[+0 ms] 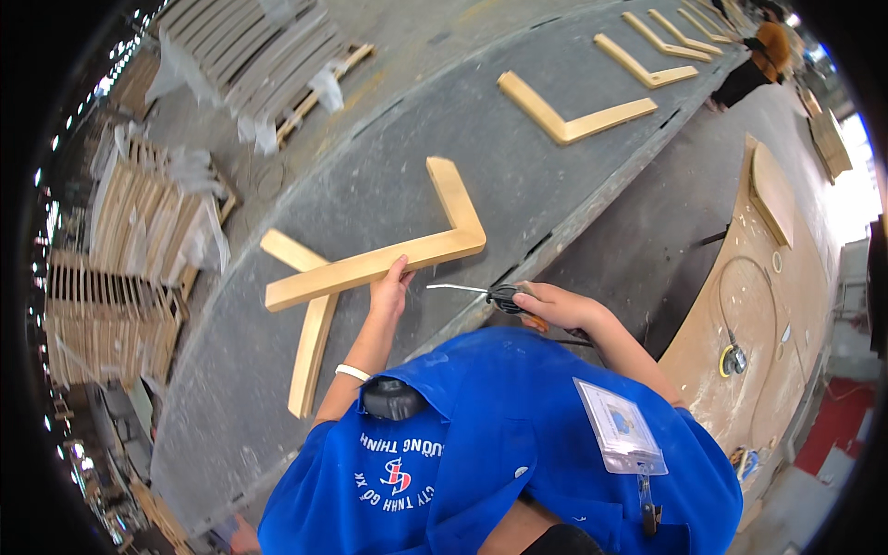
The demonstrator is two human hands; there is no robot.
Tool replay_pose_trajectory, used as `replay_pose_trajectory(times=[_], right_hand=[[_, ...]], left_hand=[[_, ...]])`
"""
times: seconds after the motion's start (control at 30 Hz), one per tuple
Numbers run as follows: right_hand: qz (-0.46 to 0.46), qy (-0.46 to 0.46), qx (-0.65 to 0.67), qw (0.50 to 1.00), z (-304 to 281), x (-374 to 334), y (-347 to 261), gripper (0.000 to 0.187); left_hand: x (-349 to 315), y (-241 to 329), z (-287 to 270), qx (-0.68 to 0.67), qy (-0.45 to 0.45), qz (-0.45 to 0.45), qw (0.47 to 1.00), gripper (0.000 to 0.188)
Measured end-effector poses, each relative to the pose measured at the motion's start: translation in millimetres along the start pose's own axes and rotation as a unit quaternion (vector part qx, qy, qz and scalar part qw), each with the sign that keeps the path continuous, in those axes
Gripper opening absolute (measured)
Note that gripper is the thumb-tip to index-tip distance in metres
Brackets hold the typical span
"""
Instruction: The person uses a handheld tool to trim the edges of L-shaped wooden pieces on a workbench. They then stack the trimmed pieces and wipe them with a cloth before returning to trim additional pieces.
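Observation:
My left hand (392,285) grips the near edge of an L-shaped wooden piece (370,265), its short arm pointing away at the right end. Below it, another angled wooden piece (311,356) lies on the grey table, partly covered by the first. In my right hand (553,303), fingers wrapped round it, is a black air blow gun (504,298) with a bit of orange near the grip. Its thin, slightly bent metal nozzle (453,287) points left toward the held piece, with its tip apart from the wood.
More L-shaped wooden pieces (575,124) lie in a row along the grey table (388,166). A person (770,51) stands at its far end. To the right, a brown board surface (740,388) carries a hose-fed sander (733,360). Stacks of slatted wood (139,217) stand at the left.

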State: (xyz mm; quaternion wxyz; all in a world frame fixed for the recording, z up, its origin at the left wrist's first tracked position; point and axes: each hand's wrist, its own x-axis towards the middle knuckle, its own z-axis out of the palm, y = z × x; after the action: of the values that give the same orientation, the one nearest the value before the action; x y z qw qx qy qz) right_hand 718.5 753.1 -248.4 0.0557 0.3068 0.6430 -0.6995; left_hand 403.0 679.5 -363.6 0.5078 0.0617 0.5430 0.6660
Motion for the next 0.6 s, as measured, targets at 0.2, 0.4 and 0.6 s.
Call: replay_pose_trajectory(times=[0.2, 0.4, 0.6], right_hand=[[0.176, -0.006, -0.067, 0.982, -35, 36, 24, 0.049], [0.028, 0.338, -0.270, 0.901, -42, 65, 39, 0.052], [0.158, 0.047, -0.234, 0.958, 17, 54, 34, 0.055]], left_hand=[[-42, -69, -79, -0.047, 0.014, -0.157, 0.986, 0.021], [-45, -89, -88, -0.046, 0.039, -0.298, 0.953, 0.017], [-66, -75, -66, 0.402, -0.076, -0.120, 0.905, 0.019]])
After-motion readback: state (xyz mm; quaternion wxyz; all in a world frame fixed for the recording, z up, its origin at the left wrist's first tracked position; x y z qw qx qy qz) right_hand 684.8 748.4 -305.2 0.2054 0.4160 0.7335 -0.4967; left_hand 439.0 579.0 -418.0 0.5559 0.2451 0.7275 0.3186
